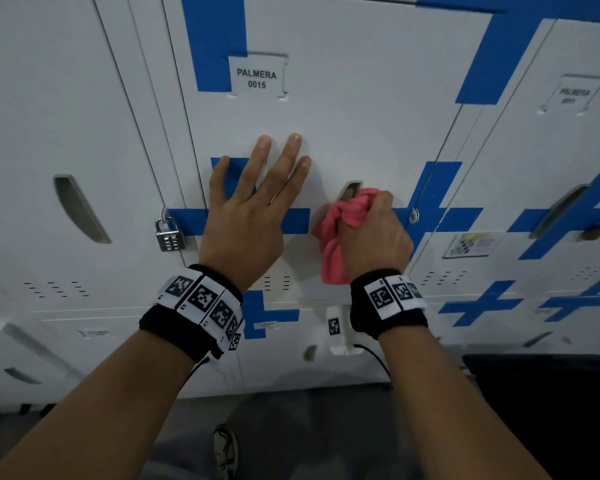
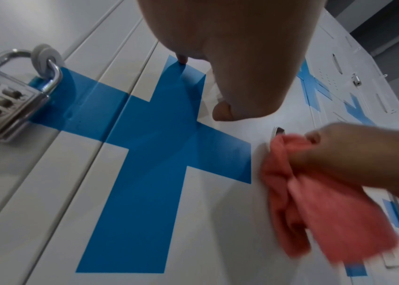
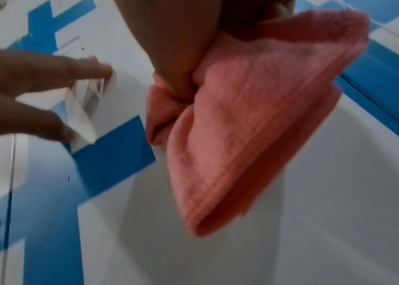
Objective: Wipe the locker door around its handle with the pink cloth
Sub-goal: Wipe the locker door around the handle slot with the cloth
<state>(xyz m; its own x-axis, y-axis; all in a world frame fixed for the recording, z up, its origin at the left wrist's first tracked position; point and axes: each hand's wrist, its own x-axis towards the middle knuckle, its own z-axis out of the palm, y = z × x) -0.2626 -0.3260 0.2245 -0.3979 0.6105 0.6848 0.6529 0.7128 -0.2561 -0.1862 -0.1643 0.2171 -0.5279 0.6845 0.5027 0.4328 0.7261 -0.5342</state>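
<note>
Here, right hand (image 1: 374,237) fisted tight round pink cloth (image 1: 336,233) at handle (image 1: 350,189); left hand (image 1: 253,206) splayed flat on locker door (image 1: 361,116).

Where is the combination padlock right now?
In the head view the combination padlock hangs left of the left hand, on the neighbouring door's hasp at the end of the blue tape stripe; the left wrist view shows it far left.

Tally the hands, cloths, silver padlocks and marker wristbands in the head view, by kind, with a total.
Hands: 2, left hand and right hand
Cloths: 1, the pink cloth
Padlocks: 1, the silver combination padlock
Wristbands: 2, left wristband and right wristband
Total: 6
</note>
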